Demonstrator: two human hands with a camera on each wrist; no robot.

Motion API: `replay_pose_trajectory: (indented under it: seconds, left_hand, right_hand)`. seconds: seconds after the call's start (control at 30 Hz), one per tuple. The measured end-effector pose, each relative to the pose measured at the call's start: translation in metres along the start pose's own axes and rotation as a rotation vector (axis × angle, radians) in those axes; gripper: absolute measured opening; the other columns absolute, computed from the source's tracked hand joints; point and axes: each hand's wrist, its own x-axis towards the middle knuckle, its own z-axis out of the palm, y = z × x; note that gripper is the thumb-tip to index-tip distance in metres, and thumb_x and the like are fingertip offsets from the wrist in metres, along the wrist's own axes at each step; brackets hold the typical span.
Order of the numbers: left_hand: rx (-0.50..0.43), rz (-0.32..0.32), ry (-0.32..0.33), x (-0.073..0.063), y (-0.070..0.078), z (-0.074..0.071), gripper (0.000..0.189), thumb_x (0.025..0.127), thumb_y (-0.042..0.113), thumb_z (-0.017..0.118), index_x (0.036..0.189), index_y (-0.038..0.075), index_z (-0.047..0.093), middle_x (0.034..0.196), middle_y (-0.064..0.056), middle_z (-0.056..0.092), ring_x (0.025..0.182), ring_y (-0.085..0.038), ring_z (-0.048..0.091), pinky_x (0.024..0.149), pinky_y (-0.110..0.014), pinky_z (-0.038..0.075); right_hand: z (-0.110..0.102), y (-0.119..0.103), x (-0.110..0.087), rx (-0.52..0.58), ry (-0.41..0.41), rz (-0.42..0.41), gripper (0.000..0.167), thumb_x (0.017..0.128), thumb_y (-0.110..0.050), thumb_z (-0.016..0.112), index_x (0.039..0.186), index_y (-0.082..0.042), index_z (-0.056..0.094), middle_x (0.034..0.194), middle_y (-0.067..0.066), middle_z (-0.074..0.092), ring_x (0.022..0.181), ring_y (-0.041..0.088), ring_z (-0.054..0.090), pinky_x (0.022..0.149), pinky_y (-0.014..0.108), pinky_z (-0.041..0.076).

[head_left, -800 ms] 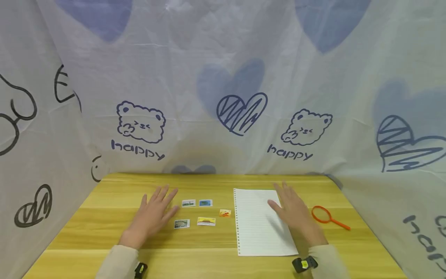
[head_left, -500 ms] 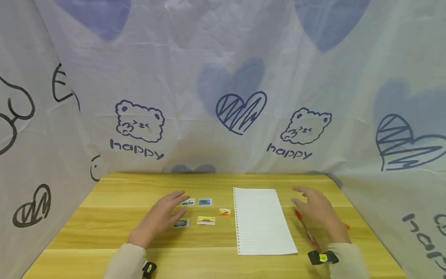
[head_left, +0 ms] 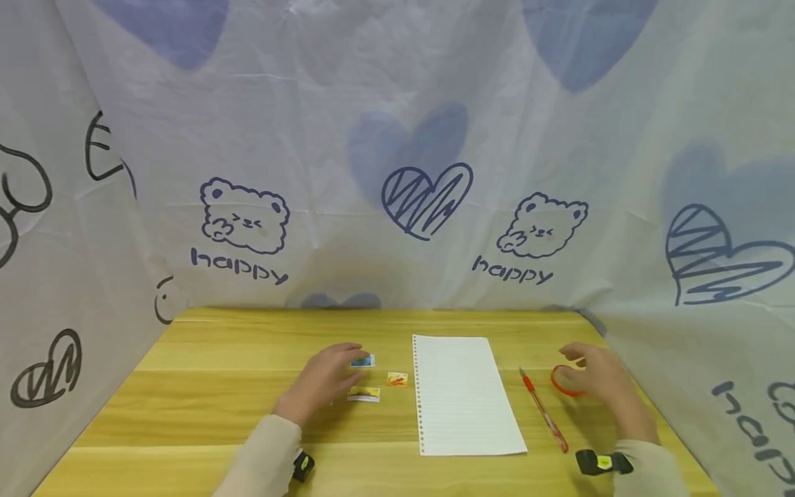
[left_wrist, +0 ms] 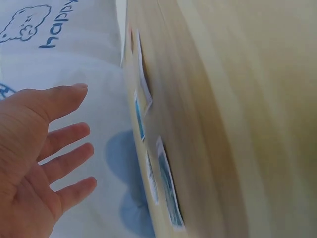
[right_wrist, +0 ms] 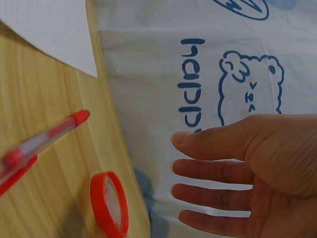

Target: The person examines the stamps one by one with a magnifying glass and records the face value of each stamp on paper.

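My left hand [head_left: 323, 378] hovers over the group of postage stamps, fingers relaxed and holding nothing. A blue stamp [head_left: 363, 361] shows by its fingertips, with a yellow stamp [head_left: 363, 394] just below and an orange-red stamp [head_left: 397, 379] to the right. In the left wrist view, a dark-pictured stamp [left_wrist: 171, 191] lies nearest the camera; the hand covers it in the head view. On the right, my right hand [head_left: 602, 376] hangs over a red magnifying glass [head_left: 554, 384], hiding its handle. Its fingers are loosely extended with nothing in them.
A lined white sheet [head_left: 466, 393] with punched holes along its left edge lies at the table's middle. Between it and the right hand is a red pen [head_left: 543, 411]. Printed cloth [head_left: 348, 207] hangs behind and at both sides of the wooden table [head_left: 168, 400].
Both hands have moved right. The left hand now covers the left stamps; the right hand has left the paper, uncovered the pen and come over the magnifying glass.
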Motion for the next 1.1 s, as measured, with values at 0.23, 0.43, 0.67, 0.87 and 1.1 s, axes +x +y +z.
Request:
replay_pose_trajectory:
  seconds: [0.23,0.43,0.67,0.87,1.1]
  left_hand:
    - [-0.049,0.01,-0.093,0.016,0.004,0.011,0.034,0.094,0.013,0.074,0.127,0.002,0.07,0.133,-0.019,0.069,0.122,-0.037,0.066,0.101,-0.053,0.055]
    - [-0.062,0.021,-0.14,0.027,0.005,0.022,0.031,0.094,0.013,0.075,0.123,0.005,0.073,0.132,-0.017,0.07,0.12,-0.035,0.068,0.098,-0.05,0.057]
    - [-0.049,0.023,-0.173,0.035,0.009,0.031,0.023,0.094,0.015,0.075,0.115,0.006,0.077,0.128,-0.016,0.072,0.119,-0.035,0.068,0.1,-0.051,0.056]
    - [-0.022,0.009,-0.204,0.039,0.015,0.033,0.02,0.094,0.016,0.075,0.112,0.008,0.078,0.12,-0.01,0.075,0.111,-0.03,0.071,0.095,-0.046,0.059]
    - [-0.021,-0.027,-0.229,0.042,0.02,0.033,0.016,0.093,0.015,0.076,0.108,0.01,0.08,0.115,-0.007,0.078,0.109,-0.028,0.073,0.091,-0.046,0.061]
  right_hand:
    - [-0.001,0.01,-0.001,0.065,-0.038,0.025,0.035,0.091,-0.009,0.074,0.12,0.01,0.067,0.114,0.032,0.07,0.099,0.047,0.07,0.081,0.053,0.06]
    - [0.0,0.017,-0.003,0.063,-0.017,0.003,0.033,0.089,-0.007,0.075,0.116,0.01,0.068,0.11,0.032,0.071,0.096,0.046,0.071,0.079,0.052,0.061]
    - [0.002,0.031,-0.004,0.053,-0.01,-0.019,0.032,0.089,-0.007,0.076,0.115,0.011,0.069,0.113,0.033,0.071,0.095,0.046,0.072,0.079,0.052,0.061]
    - [0.0,0.039,-0.006,0.018,-0.03,0.05,0.034,0.087,-0.01,0.077,0.114,0.01,0.07,0.115,0.033,0.071,0.1,0.049,0.07,0.084,0.057,0.058]
    - [0.002,0.048,-0.007,0.007,-0.058,0.085,0.034,0.088,-0.011,0.076,0.113,0.011,0.071,0.111,0.031,0.072,0.097,0.046,0.07,0.084,0.057,0.058]
